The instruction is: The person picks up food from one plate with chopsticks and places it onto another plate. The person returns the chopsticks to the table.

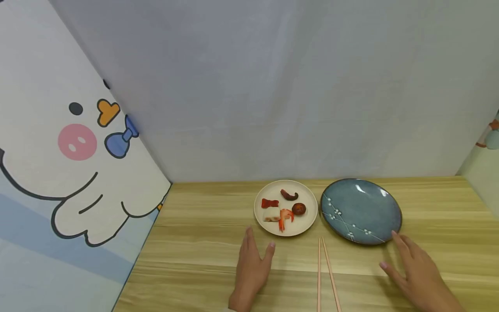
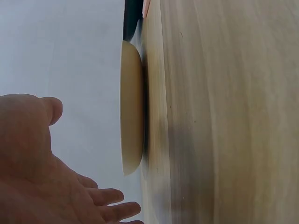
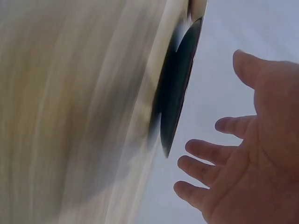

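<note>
My left hand [image 1: 252, 265] is held with thumb and fingers spread, nothing in it, just in front of a cream plate [image 1: 261, 229]. On that plate lie several small food pieces: a red strip [image 1: 270, 203], a white roll [image 1: 271, 214], a red-and-white shrimp-like piece [image 1: 285, 219], a round brown piece [image 1: 299, 209] and a dark curled piece [image 1: 289, 195]. At the right, my right hand [image 1: 419, 271] has its fingers extended, the fingertips by the near right rim of a blue plate [image 1: 358, 208] with white blossoms. The left wrist view shows the cream plate [image 2: 131, 109] side-on beyond the fingers.
Two light wooden chopsticks [image 1: 325, 275] lie on the wood-grain table [image 1: 195, 242] between the hands, their tips toward the plates. A grey-white cloth wall [image 1: 292, 95] stands behind the table. At the left is a panel [image 1: 35, 86] with cartoon prints.
</note>
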A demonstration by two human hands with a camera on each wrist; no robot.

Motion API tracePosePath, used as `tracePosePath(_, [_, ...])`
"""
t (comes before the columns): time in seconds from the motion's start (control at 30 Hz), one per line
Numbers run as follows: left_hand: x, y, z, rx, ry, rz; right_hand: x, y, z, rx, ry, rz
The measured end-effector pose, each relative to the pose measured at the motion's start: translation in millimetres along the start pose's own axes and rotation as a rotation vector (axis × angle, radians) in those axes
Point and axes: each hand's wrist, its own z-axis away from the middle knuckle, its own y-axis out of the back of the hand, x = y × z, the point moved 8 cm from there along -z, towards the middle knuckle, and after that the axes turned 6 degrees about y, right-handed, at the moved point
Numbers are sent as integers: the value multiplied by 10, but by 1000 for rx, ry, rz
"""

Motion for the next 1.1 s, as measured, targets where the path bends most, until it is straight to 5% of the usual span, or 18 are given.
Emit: tracePosePath(1.1, [44, -102, -19, 13, 58, 112, -618, -208, -217, 49, 225, -58])
